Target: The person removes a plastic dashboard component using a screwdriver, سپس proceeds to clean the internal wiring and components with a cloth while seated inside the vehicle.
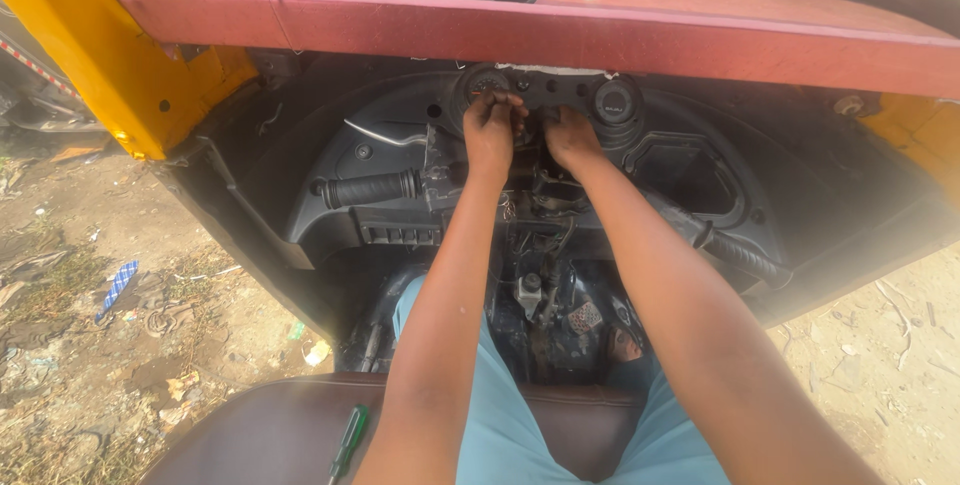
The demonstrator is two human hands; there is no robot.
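Fingers [492, 105] of left hand [490, 130] and right hand [572, 137] pinch small parts on the dashboard cluster [545, 95]; exact grasp unclear. Risk: a fastener drops into the footwell [545, 315].

Both arms reach forward into the black plastic dashboard panel [400, 160] of a small vehicle, the left hand [490, 130] and right hand [572, 138] close together, fingers curled at the round gauge cluster [490, 82]. A black ribbed handlebar grip [368, 189] juts out left of them. A green-handled screwdriver [348, 442] lies on the brown leather seat [270, 430].
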